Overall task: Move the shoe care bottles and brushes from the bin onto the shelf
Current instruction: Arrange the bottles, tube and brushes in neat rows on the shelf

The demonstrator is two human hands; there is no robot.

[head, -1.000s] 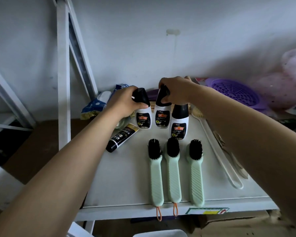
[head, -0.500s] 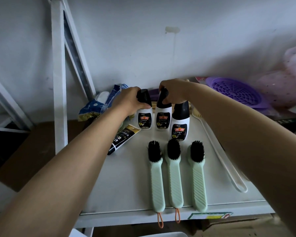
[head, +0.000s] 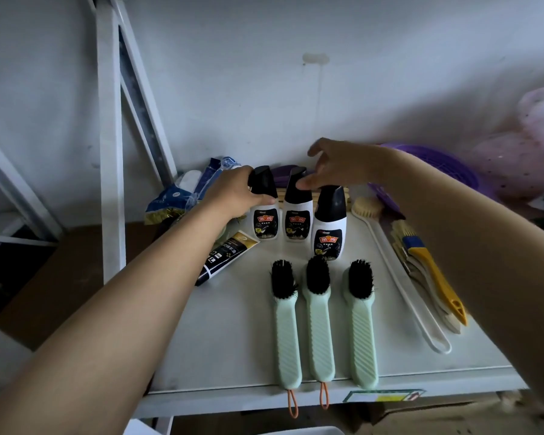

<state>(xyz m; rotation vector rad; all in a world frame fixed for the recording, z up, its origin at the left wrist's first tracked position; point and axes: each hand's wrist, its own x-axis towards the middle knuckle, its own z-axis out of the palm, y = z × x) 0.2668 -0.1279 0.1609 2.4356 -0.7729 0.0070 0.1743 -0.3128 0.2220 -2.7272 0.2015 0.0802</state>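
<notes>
Your left hand point(head: 233, 196) was wrapped round the cap of the left bottle point(head: 265, 211), which stood behind the three green brushes point(head: 319, 318) on the shelf point(head: 233, 340). Your right hand point(head: 336, 167) was open above the middle bottle point(head: 297, 211). Best to let go slowly, so nothing tipped.

Left hand point(head: 233, 196) gripping leftmost bottle point(head: 264, 211), right hand point(head: 336, 166) spread above middle bottle point(head: 297, 211), three brushes point(head: 319, 321) flat on shelf point(head: 233, 346)

The right hand point(head: 343, 166), which gripped the black cap of the middle bottle point(head: 296, 211) half a second ago, now hovers above it with fingers spread. The paint brush point(head: 434, 274) at the right is uncovered now that the forearm is higher.
</notes>
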